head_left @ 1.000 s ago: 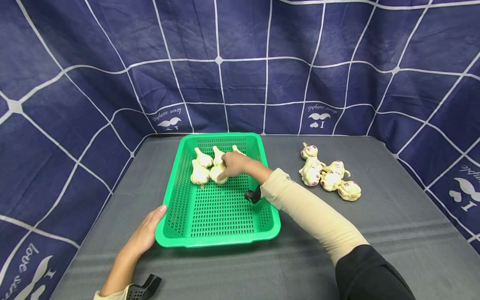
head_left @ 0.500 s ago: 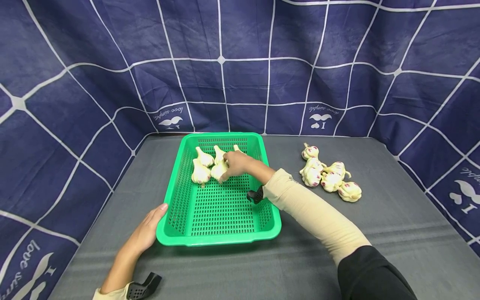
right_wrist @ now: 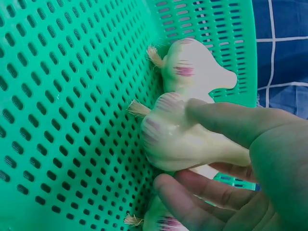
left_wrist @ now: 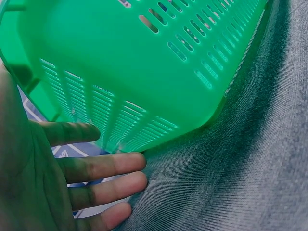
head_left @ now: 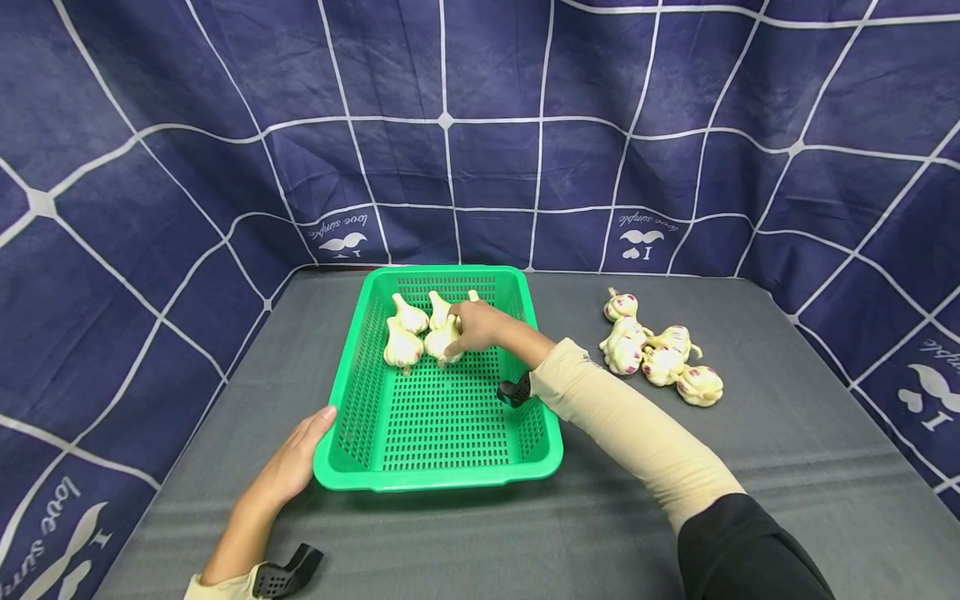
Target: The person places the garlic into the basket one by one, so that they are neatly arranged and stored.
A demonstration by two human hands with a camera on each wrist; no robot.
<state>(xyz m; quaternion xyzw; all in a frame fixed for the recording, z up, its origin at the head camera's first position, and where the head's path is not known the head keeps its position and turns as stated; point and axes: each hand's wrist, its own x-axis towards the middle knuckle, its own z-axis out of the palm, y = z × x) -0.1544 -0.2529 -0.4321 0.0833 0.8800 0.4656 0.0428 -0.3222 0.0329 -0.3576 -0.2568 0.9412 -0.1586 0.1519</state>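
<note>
My right hand (head_left: 478, 325) reaches into the far part of a green plastic basket (head_left: 438, 479). In the right wrist view, its thumb lies on top of a garlic bulb (right_wrist: 168, 139) and its bent fingers are along the underside. More bulbs lie around it in the basket, among them one garlic bulb (head_left: 402, 343) at the left and another garlic bulb (right_wrist: 187, 67) beside the held one. At the basket's near left corner is my left hand (head_left: 296, 454), thumb at the rim. The left wrist view shows its four fingers straight, alongside the basket's outer wall.
To the basket's right, a loose group of purple-streaked garlic bulbs (head_left: 663, 364) rests on the grey cloth (head_left: 570, 533). A blue curtain (head_left: 495, 167) with white grid lines stands behind and at both sides. A black wrist camera (head_left: 288, 571) sits on the left wrist.
The right hand has drifted slightly right over the bulb, and more of the bulb shows beside the thumb. The left hand stays at the basket's corner.
</note>
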